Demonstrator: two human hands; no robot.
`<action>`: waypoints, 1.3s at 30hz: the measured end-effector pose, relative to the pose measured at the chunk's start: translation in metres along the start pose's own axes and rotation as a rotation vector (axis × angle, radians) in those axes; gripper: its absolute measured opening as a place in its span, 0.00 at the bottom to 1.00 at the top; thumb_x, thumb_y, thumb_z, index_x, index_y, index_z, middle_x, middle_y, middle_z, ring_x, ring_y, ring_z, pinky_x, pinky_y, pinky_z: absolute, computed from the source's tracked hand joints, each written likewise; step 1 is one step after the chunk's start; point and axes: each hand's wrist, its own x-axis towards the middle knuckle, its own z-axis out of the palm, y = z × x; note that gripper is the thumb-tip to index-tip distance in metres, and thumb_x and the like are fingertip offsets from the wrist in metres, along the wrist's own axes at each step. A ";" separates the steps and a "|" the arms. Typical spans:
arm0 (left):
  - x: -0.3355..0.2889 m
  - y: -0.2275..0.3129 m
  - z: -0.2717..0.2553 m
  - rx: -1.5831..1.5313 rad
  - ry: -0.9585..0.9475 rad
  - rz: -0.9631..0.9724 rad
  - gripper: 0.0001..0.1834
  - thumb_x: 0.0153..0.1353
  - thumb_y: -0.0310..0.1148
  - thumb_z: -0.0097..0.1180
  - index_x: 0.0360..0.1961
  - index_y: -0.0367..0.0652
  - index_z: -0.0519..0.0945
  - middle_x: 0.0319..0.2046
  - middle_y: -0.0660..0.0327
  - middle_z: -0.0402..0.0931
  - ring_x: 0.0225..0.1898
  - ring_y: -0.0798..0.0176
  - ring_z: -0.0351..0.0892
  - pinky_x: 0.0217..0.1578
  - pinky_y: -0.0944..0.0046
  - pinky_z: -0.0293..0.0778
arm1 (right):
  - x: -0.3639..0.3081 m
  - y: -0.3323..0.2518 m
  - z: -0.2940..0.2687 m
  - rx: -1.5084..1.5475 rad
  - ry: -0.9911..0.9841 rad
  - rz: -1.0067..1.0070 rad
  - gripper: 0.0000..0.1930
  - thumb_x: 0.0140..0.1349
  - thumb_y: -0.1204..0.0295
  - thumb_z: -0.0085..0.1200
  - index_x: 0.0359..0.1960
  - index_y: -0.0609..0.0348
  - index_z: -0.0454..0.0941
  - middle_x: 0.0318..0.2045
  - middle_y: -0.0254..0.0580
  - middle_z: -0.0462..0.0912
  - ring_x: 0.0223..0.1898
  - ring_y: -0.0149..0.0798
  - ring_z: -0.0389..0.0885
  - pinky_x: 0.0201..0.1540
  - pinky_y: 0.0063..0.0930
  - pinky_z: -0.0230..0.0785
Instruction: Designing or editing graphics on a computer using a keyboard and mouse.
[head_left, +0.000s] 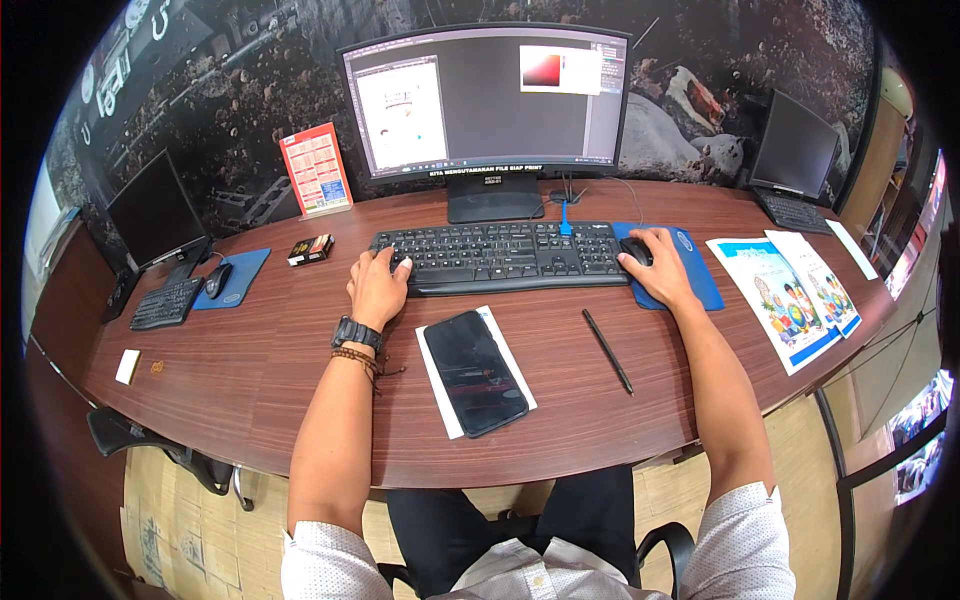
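Mouse (634,248): black, rounded, on a blue mouse pad (706,288) beside the right end of the keyboard (500,258); right hand (662,266) cupped round it. Probably light, hard-shelled, easy-sliding; best gripped by its sides. Keyboard: black, long, flat on the desk (600,435); likely stiff, best lifted by both short ends. Left hand (380,286) loosely spread over its left keys; fingertip contact unclear.
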 end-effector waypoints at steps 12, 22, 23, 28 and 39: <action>-0.002 -0.003 0.007 0.011 0.037 0.028 0.29 0.64 0.51 0.57 0.59 0.44 0.77 0.60 0.47 0.68 0.64 0.41 0.62 0.62 0.39 0.58 | -0.001 -0.002 -0.001 -0.036 0.006 -0.059 0.25 0.57 0.56 0.61 0.55 0.52 0.77 0.57 0.50 0.72 0.57 0.54 0.74 0.58 0.43 0.69; -0.007 -0.001 0.004 0.031 -0.014 0.046 0.36 0.60 0.59 0.58 0.62 0.47 0.75 0.64 0.41 0.62 0.67 0.38 0.54 0.64 0.35 0.50 | -0.002 -0.007 -0.002 0.020 0.014 -0.073 0.18 0.60 0.66 0.59 0.50 0.57 0.80 0.51 0.47 0.75 0.55 0.51 0.75 0.58 0.39 0.68; -0.006 0.000 0.003 0.017 -0.021 0.048 0.34 0.60 0.59 0.58 0.61 0.48 0.76 0.64 0.41 0.62 0.67 0.38 0.54 0.64 0.36 0.50 | -0.001 -0.005 -0.002 0.025 0.004 -0.062 0.18 0.60 0.66 0.59 0.51 0.56 0.79 0.51 0.47 0.75 0.55 0.52 0.75 0.58 0.40 0.67; 0.001 -0.007 0.001 -0.089 0.000 0.021 0.21 0.64 0.46 0.57 0.56 0.51 0.80 0.62 0.48 0.65 0.65 0.40 0.59 0.62 0.35 0.55 | -0.002 -0.011 -0.001 -0.030 0.008 -0.082 0.18 0.60 0.64 0.59 0.51 0.56 0.79 0.53 0.48 0.73 0.56 0.52 0.73 0.59 0.41 0.67; -0.003 0.003 -0.011 -0.098 -0.001 0.021 0.15 0.63 0.44 0.59 0.45 0.49 0.86 0.57 0.49 0.71 0.61 0.42 0.67 0.59 0.39 0.64 | -0.005 -0.006 0.000 -0.042 0.041 -0.095 0.17 0.61 0.64 0.59 0.50 0.57 0.81 0.52 0.49 0.74 0.56 0.51 0.74 0.60 0.40 0.66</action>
